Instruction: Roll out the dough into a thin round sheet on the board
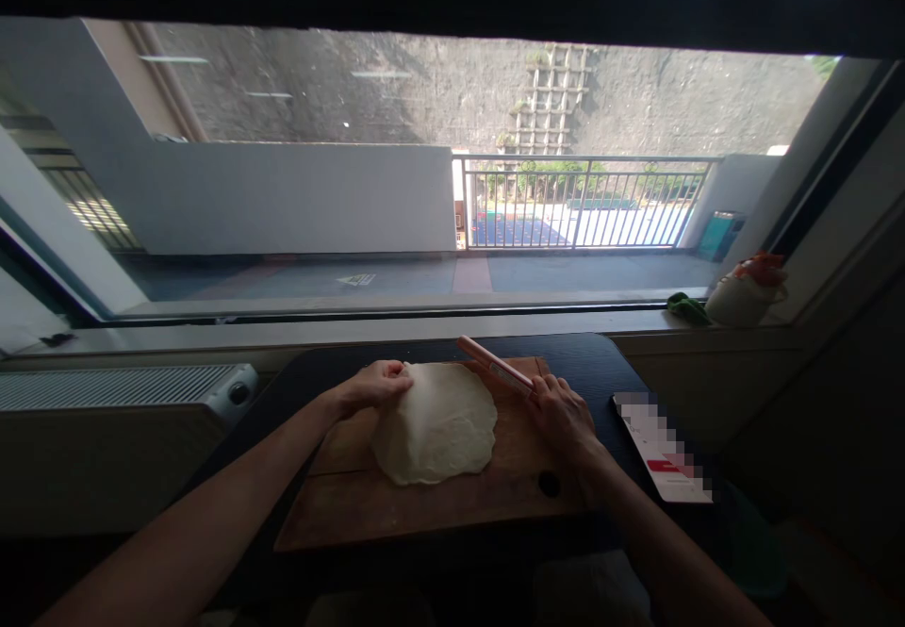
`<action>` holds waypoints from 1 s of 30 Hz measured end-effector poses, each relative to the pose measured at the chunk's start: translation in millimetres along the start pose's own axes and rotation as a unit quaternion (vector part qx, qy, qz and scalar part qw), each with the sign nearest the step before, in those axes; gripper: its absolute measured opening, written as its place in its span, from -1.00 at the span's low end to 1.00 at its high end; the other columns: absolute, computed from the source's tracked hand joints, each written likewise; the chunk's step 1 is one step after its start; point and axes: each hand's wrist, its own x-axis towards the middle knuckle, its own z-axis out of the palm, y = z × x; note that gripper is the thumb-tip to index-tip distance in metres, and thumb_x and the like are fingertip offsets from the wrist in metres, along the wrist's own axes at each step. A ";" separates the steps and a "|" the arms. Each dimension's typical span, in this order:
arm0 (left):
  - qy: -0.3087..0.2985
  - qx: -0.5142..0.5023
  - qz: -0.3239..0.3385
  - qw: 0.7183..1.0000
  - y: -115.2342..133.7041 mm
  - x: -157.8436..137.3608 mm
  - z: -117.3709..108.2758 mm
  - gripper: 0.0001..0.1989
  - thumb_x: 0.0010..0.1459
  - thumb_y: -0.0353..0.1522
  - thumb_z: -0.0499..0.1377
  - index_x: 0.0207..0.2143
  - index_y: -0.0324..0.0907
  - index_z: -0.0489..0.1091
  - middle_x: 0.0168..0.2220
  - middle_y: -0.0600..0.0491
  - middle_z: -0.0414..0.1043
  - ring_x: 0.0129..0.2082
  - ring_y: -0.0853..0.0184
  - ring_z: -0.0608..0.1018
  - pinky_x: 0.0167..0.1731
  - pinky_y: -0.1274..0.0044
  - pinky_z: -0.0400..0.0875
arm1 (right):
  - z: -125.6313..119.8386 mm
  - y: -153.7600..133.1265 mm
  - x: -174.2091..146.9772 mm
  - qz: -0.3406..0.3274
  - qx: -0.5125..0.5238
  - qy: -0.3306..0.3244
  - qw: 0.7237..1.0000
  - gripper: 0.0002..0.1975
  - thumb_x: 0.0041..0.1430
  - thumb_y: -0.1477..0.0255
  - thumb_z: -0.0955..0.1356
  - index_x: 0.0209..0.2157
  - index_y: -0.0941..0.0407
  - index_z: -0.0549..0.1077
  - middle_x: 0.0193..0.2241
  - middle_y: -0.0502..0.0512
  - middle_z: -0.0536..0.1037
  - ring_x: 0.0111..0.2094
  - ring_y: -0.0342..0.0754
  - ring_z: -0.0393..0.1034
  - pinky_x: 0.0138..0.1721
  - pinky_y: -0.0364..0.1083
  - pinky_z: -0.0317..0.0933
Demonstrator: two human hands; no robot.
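A thin, roughly round sheet of dough (442, 429) lies on a wooden cutting board (353, 514). My left hand (378, 385) pinches the dough's upper left edge, and the sheet looks slightly raised there. In my right hand (562, 412) is a pink rolling pin (495, 363), gripped near its lower right end. The pin slants up and to the left, its far end beyond the dough's upper right edge. The fingers of my right hand are wrapped round the pin, above the board's right side.
The board rests on a dark table (566, 349). A phone (665, 453) lies at the table's right edge. On the window sill (396, 330) stand a white pot (746, 302) and a small green item (687, 308). A radiator (127, 389) is at the left.
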 end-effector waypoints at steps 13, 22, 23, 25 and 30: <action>-0.196 -0.048 -0.021 0.979 12.6 -33.5 -17.6 -0.43 -0.32 -0.32 0.36 -0.15 -0.16 0.38 -0.15 0.03 0.47 -0.10 0.21 0.48 -0.13 0.48 0.37 | 1.9 0.2 -0.4 -0.005 0.000 0.001 1.000 -0.79 0.27 0.33 0.18 -0.11 0.07 0.31 -0.14 0.13 0.40 -0.15 -0.01 0.25 -0.19 -0.10 0.07; 0.003 -0.032 -0.132 0.991 -36.0 -39.4 -1.7 -0.53 -0.23 -0.08 0.26 -0.33 -0.23 0.37 -0.49 0.06 0.43 -0.51 0.30 0.50 -0.59 0.54 0.35 | -0.2 -1.1 -1.0 -0.004 0.001 0.001 1.000 -0.78 0.25 0.34 0.20 -0.09 0.07 0.29 -0.16 0.12 0.39 -0.14 -0.01 0.24 -0.18 -0.10 0.07; 0.023 -0.033 -0.126 0.991 -40.1 -43.1 2.1 -0.54 -0.25 -0.08 0.27 -0.36 -0.22 0.37 -0.50 0.07 0.42 -0.51 0.30 0.50 -0.59 0.55 0.35 | -1.5 -0.5 -0.9 -0.005 0.000 -0.002 1.000 -0.78 0.25 0.34 0.20 -0.10 0.07 0.29 -0.16 0.13 0.39 -0.14 -0.01 0.24 -0.19 -0.11 0.08; 0.025 -0.045 -0.112 0.992 -47.5 -54.4 5.5 -0.58 -0.28 -0.12 0.29 -0.40 -0.21 0.36 -0.49 0.08 0.43 -0.48 0.29 0.50 -0.56 0.55 0.36 | -4.6 1.7 -1.3 -0.016 0.010 -0.010 1.000 -0.80 0.24 0.34 0.20 -0.13 0.07 0.31 -0.18 0.12 0.39 -0.17 -0.03 0.25 -0.22 -0.11 0.08; -0.041 0.014 -0.139 0.989 -64.8 -83.0 -17.0 -0.60 -0.24 -0.12 0.27 -0.38 -0.19 0.38 -0.50 0.06 0.44 -0.51 0.22 0.52 -0.63 0.53 0.33 | -11.5 2.4 -4.1 -0.091 0.078 -0.017 0.993 -0.84 0.22 0.35 0.22 -0.18 0.06 0.34 -0.24 0.03 0.40 -0.25 -0.10 0.27 -0.24 -0.14 0.09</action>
